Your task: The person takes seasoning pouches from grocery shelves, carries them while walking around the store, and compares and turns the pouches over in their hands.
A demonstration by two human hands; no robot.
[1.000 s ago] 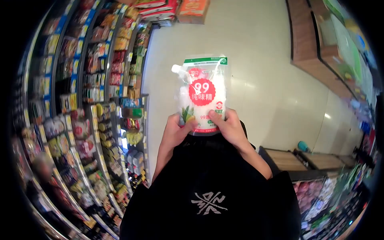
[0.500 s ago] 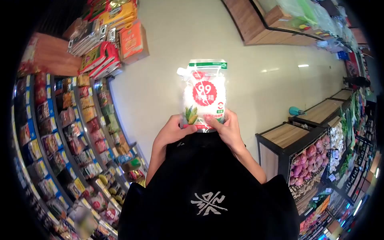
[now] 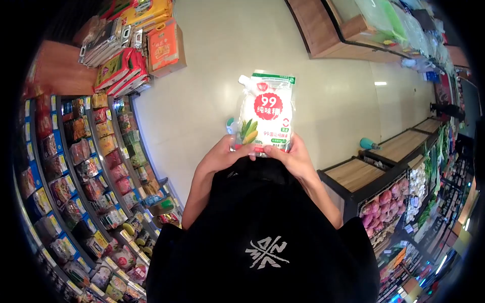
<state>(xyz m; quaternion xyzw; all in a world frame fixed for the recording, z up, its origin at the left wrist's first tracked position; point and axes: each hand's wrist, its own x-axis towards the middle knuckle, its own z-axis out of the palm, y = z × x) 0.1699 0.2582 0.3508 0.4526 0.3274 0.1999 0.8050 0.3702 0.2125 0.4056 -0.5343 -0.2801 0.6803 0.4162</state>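
A white pouch [image 3: 268,108] with a red round "99" label, a green top strip, corn artwork and a white spout at its upper left is held up in front of the black shirt. My left hand [image 3: 222,154] grips its lower left corner, thumb on the front. Around the lower right corner my right hand [image 3: 295,155] is closed, its thumb also on the front. The fingers behind the pouch are mostly hidden.
Shelves of packaged goods [image 3: 101,166] line the left. An orange box [image 3: 164,48] and stacked bags stand at upper left. On the right are a wooden-topped stand [image 3: 353,174], red onions [image 3: 386,204] and a teal object [image 3: 369,144]. A wooden counter [image 3: 323,38] is at upper right.
The pouch and both hands have shifted slightly up and right, and the pouch is tilted a little clockwise. Its label shows less glare. The surroundings have shifted slightly in view.
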